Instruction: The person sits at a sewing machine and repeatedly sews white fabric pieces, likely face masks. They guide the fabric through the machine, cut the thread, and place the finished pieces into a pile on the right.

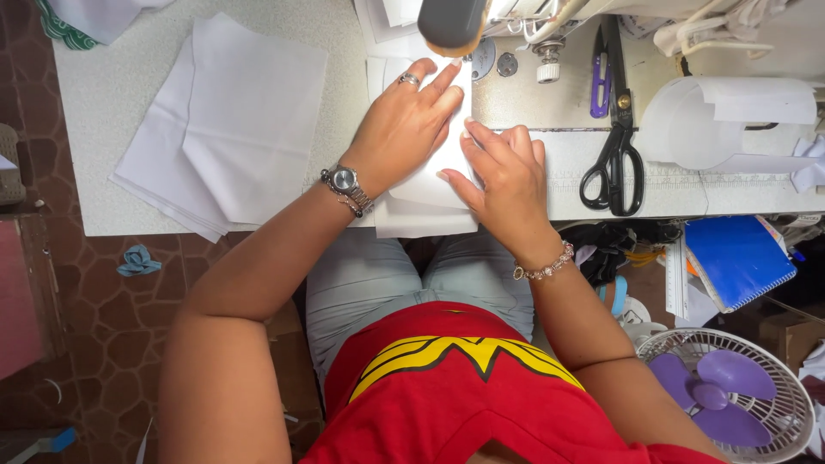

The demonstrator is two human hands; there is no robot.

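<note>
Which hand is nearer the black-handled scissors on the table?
Right. The right hand presses the white fabric just left of the scissors, with bare table between them. The left hand lies farther left, flat on the same fabric.

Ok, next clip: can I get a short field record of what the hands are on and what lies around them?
setting: sewing table, seen from above
left hand: left hand flat on the white fabric piece, fingers toward the sewing machine
right hand: right hand pressing the same fabric's right edge
grip: neither hand closed on anything
left of hands: stack of white fabric squares
right of hands: black scissors, purple thread snips
floor: fan with purple blades, blue notebook
</note>
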